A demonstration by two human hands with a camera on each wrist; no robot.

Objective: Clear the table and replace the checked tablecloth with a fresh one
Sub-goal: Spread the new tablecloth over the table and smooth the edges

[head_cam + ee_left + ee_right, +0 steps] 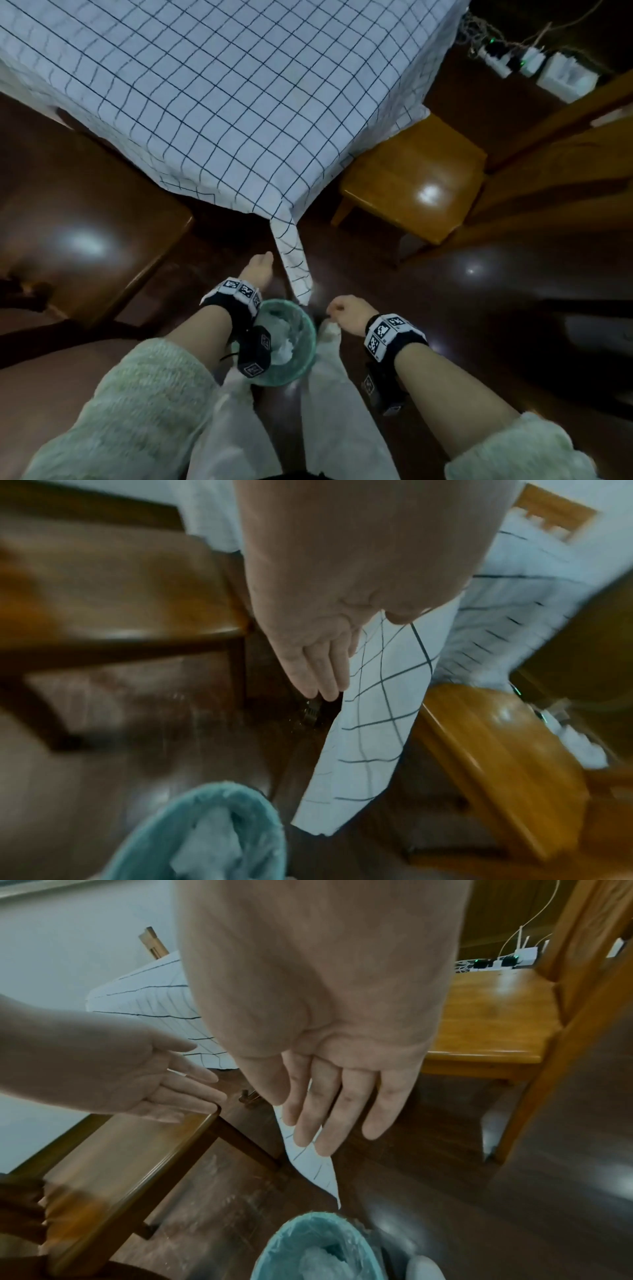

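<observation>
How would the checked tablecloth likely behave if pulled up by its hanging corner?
The checked tablecloth would probably be floppy: its corner hangs limp with folds. It looks thin and light. Nothing visibly weighs it down, so it should slide off easily.

Glossy dark floor [479, 308], wooden chairs [414, 178], pale wall [68, 947]

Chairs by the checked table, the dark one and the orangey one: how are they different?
The dark brown wooden chair stands on the person's left, and the honey-orange wooden chair stands on the right. The orange one is far lighter in colour. Both have shiny seats and sit at an edge of the white checked tablecloth.
</observation>
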